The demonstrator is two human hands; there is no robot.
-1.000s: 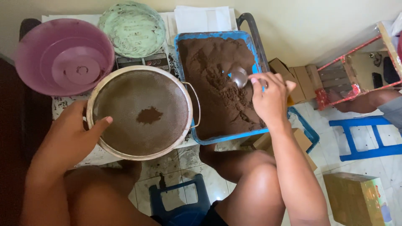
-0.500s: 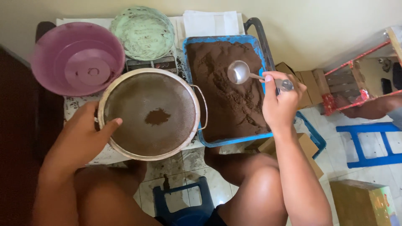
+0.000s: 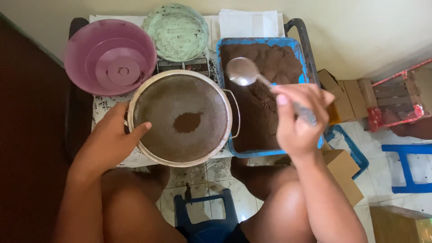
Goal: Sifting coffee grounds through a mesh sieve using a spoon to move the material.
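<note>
Our left hand (image 3: pixel 110 141) grips the round sieve (image 3: pixel 180 118) rim on the worktop (image 3: pixel 105 101); right hand (image 3: pixel 299 119) fingers closed on an empty spoon (image 3: pixel 245 72) above the blue tray (image 3: pixel 270 150) of brown powder (image 3: pixel 263 101).

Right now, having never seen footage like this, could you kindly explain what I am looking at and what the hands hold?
A camera worn on a seated person's head looks down at their bare hands; there is no machine. The left hand grips the rim of a round metal sieve with a little brown powder in its mesh. The right hand holds a metal spoon, its bowl empty, above a blue tray of brown powder. A purple basin and a green bowl sit behind.
</note>
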